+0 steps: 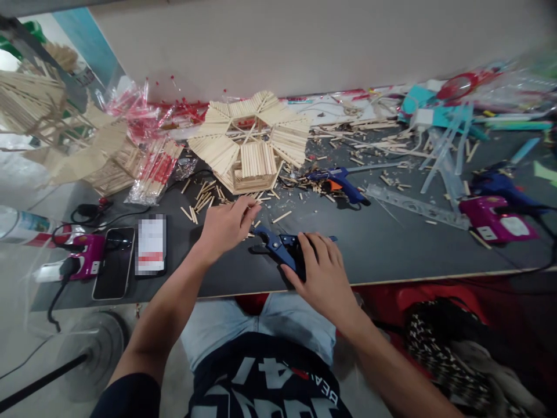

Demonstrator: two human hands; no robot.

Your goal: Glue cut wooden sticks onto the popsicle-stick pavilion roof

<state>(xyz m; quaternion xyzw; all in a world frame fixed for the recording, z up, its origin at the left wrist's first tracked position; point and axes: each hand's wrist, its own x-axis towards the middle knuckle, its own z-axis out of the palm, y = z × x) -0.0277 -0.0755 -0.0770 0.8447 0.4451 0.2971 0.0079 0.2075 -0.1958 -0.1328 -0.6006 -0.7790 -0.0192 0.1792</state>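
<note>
My left hand (230,223) is above the near part of the table, fingers curled and thumb close to them. Anything pinched there is too small or hidden to make out. Just beneath and around it lie short cut wooden sticks (202,197). My right hand (319,267) is wrapped over a blue-handled hand cutter (276,244), whose jaw points left toward my left hand. Beyond both hands stands a many-sided model of wooden sticks (257,159) with fanned panels and an open centre.
A blue glue gun (342,183) lies right of the model, beside a clear ruler (413,206). At left are two phones (114,264) and a purple power socket (91,255); another purple socket (498,220) sits at right. Bagged sticks (156,168) and scraps litter the back.
</note>
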